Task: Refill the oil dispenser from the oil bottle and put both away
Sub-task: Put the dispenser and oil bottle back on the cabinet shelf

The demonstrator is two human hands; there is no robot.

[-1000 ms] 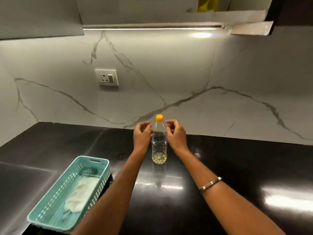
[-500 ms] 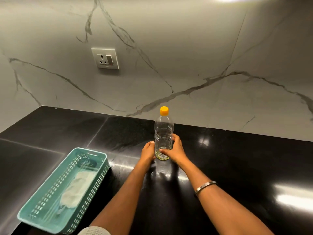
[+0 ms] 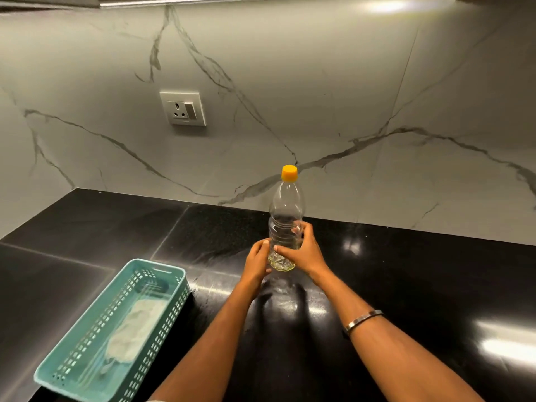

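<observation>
Right hand [image 3: 304,252] wraps its fingers and thumb round the lower body of the oil bottle [image 3: 285,216]; the left hand [image 3: 256,258] rests curled fingertips against the bottle's left side near the base. Clear, ribbed and upright with a yellow cap [image 3: 289,173], the bottle stands mid-worktop [image 3: 406,271], holding only a thin yellow layer of oil at the bottom. At near left, a teal slotted basket [image 3: 87,369] contains something white and crumpled.

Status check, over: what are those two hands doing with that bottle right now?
Right hand grips oil bottle low on its body. Left hand touches its base side. Yellow cap on, bottle upright, nearly empty. Teal basket off left, nothing blocking.
</observation>
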